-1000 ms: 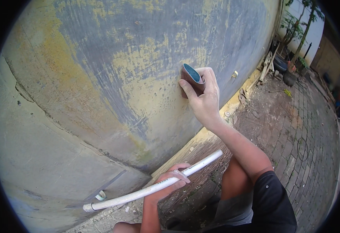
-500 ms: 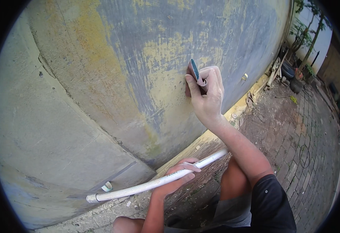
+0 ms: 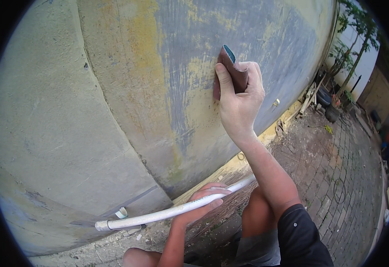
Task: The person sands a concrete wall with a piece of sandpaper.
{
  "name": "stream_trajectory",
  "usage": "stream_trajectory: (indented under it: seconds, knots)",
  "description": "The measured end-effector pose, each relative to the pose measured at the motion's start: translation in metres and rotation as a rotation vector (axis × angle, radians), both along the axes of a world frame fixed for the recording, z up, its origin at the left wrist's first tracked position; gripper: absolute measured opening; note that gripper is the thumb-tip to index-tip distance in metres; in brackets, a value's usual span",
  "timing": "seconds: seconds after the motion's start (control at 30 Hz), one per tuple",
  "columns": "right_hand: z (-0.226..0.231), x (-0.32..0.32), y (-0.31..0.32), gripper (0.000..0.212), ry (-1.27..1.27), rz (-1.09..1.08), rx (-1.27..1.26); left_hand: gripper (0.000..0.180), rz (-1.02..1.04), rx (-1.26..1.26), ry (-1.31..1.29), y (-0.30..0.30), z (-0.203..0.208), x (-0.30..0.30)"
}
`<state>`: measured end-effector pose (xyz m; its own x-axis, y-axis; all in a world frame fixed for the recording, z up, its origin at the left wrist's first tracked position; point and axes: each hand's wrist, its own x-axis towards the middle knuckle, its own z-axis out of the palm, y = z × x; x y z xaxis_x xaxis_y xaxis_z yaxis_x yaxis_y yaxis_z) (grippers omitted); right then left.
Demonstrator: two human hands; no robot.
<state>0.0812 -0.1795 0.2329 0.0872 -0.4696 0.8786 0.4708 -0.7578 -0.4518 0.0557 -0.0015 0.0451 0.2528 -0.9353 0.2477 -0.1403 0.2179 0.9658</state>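
The right hand (image 3: pixel 243 104) is raised in front of the wall (image 3: pixel 132 80), and it pinches a folded sheet of brown sandpaper (image 3: pixel 238 76) between the thumb and the bent fingers. The sandpaper stands at the upper left of this hand: its pointed top, with a blue-green inner face, rises above the thumb tip, its curled side is tucked against the fingers, and its lower left part reaches down beside the thumb, toward the wall. How firmly it meets the wall, I cannot tell. Lower down, the left hand (image 3: pixel 192 216) is curled around a white pipe (image 3: pixel 159 216), with the fingers over its upper side and the thumb along its lower side. The pipe lies slantwise across this hand; its collared end points to the left, near a short pipe stub (image 3: pixel 121 212) at the wall, and its other end reaches to the right forearm, well below the sandpaper.
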Motion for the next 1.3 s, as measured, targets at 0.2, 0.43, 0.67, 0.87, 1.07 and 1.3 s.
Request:
stream_trajectory:
  seconds: [0.2,0.43,0.67,0.87,1.07,1.3]
  knots:
    - [-0.042,-0.007,-0.003,0.016,0.075,-0.150,-0.145,0.030,-0.005,-0.020,-0.017,-0.001,0.002,-0.004]
    - [0.025,0.002,0.012,0.015,-0.051,-0.054,-0.016,0.031,0.021,0.018,-0.040,-0.001,0.001,-0.002]
    - [-0.043,-0.012,0.017,0.018,0.130,-0.114,-0.021,0.033,-0.004,-0.018,-0.047,0.002,0.005,0.002]
    - [-0.011,-0.006,0.021,0.018,0.068,-0.076,0.062,0.033,0.023,-0.032,-0.129,0.002,0.012,0.004]
    - [0.012,0.001,0.028,0.017,-0.004,0.004,0.152,0.034,0.007,0.023,-0.096,0.001,0.012,0.001]
    - [-0.068,-0.007,0.007,0.023,0.165,-0.322,-0.366,0.033,-0.043,-0.036,-0.021,-0.001,0.011,0.008]
